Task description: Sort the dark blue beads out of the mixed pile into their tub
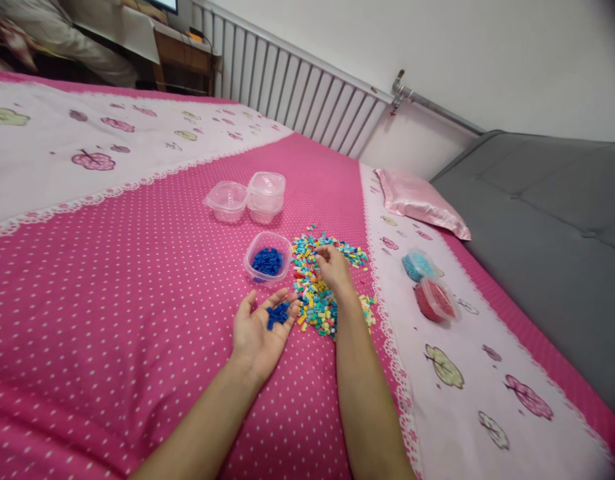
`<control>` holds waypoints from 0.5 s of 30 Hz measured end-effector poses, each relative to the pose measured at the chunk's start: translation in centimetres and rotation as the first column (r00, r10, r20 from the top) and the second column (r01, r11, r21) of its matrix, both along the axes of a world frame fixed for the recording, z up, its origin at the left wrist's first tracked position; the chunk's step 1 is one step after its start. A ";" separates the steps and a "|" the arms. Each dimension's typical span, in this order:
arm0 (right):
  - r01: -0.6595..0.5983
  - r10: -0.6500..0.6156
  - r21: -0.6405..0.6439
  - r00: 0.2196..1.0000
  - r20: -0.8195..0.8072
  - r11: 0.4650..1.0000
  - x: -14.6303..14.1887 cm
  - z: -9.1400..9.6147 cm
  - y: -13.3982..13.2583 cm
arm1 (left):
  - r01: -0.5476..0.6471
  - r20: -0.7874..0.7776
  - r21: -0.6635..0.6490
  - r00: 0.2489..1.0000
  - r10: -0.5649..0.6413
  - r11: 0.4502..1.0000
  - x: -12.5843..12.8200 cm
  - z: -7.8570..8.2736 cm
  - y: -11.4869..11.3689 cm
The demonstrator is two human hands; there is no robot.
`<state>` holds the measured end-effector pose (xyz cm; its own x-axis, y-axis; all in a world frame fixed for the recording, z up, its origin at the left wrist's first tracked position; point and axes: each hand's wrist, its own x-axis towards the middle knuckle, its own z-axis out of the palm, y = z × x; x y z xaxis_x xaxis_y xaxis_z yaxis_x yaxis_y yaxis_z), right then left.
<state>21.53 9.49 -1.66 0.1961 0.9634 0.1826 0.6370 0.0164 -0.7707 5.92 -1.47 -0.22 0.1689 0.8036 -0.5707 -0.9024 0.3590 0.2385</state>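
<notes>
My left hand (254,337) lies palm up with slightly curled fingers, cupping several small dark blue building bricks (277,315). Just beyond its fingertips stands a clear plastic tub (268,277) with more blue bricks (267,261) inside. To the right, a loose pile of mixed bricks (314,308) in yellow, teal, red, green and other colours spreads over the bedspread. Over that pile is my right hand (333,270), its thumb and fingers drawn together in a pinch. Whatever sits between those fingertips is too small to make out. My right forearm hides part of the pile.
Clear tubs (228,200) and stacked ones (266,197) stand farther back on the pink dotted bedspread (177,280). At the right are a tub of light blue bricks (418,265) and a tub of red ones (436,300). A pink pillow (420,202) lies by the grey headboard (547,213). A person (62,40) sits back left.
</notes>
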 end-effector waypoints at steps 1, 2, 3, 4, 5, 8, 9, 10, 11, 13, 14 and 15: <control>-0.008 0.009 0.001 0.990 -0.138 1.000 0.0 0.2 0.0 | 0.001 0.001 0.002 1.000 -0.001 1.000 0.0 0.0 0.0; -0.018 0.014 -0.012 0.956 -0.293 1.000 0.0 0.4 0.0 | 0.003 0.001 0.004 1.000 -0.003 1.000 0.0 0.0 0.0; -0.032 0.015 -0.031 0.891 -0.453 0.999 0.0 0.7 0.0 | 0.004 0.001 0.004 1.000 -0.004 1.000 0.0 0.0 0.0; -0.049 0.011 -0.047 0.800 -0.600 0.998 0.0 0.9 0.0 | 0.003 0.000 0.002 1.000 -0.003 1.000 0.0 0.0 0.0; -0.063 0.003 -0.056 0.695 -0.719 0.996 0.0 1.1 -0.1 | 0.001 0.001 0.000 1.000 -0.001 1.000 0.0 0.0 0.0; -0.069 -0.013 -0.048 0.444 -0.896 0.996 0.0 1.6 -0.1 | 0.000 0.001 0.006 1.000 0.000 1.000 0.0 -0.1 0.0; -0.072 -0.013 -0.046 0.402 -0.916 0.996 0.0 1.7 -0.1 | 0.001 -0.001 0.011 1.000 -0.001 1.000 0.0 -0.1 0.0; -0.078 -0.013 -0.046 0.374 -0.927 0.996 0.0 1.7 -0.1 | 0.001 -0.004 0.014 1.000 -0.001 1.000 0.0 -0.1 0.0; -0.086 -0.013 -0.046 0.355 -0.935 0.995 -0.1 1.7 -0.1 | 0.001 -0.006 0.014 1.000 0.000 1.000 0.0 -0.1 0.0; -0.085 -0.019 -0.048 0.315 -0.949 0.995 -0.2 1.8 -0.1 | 0.001 -0.010 0.012 1.000 -0.001 1.000 0.0 -0.1 0.0; -0.077 -0.026 -0.050 0.294 -0.955 0.996 -0.2 1.8 -0.1 | 0.003 -0.011 0.009 1.000 -0.003 1.000 0.0 -0.1 -0.1; -0.065 -0.036 -0.057 0.276 -0.960 0.996 -0.2 1.8 -0.2 | 0.006 -0.011 0.008 1.000 -0.006 1.000 0.0 -0.1 -0.1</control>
<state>21.32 9.33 0.15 0.1663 0.9670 -0.1930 -0.5639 -0.0673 -0.8231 5.94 -1.52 -0.30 0.1671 0.8074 -0.5658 -0.8974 0.3622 0.2518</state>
